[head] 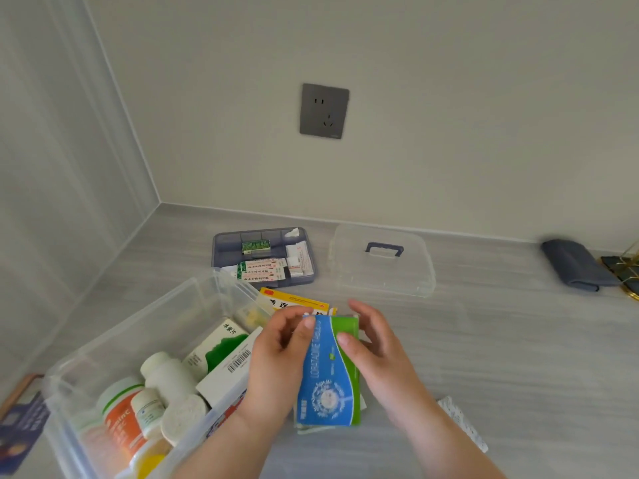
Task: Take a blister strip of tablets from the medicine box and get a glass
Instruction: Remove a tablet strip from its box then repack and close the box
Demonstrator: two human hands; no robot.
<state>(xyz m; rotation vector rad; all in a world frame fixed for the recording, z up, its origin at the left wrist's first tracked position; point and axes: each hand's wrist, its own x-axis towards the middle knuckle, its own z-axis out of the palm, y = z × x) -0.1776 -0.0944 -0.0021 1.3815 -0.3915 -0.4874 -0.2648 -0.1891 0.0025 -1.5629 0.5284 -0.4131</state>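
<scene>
1. Presently, the left hand [276, 354] and right hand [373, 354] both grasp a blue-and-green tablet carton [326, 371], fingers at its far end, just right of the clear medicine box [114, 344].
2. No blister strip can be made out.
3. The box lid [382, 261] and grey tray [262, 255] lie far on the counter [501, 340].

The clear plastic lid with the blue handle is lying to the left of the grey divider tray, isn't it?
Not quite: the head view shows the clear plastic lid with the blue handle lying to the right of the grey divider tray, not the left.
</scene>
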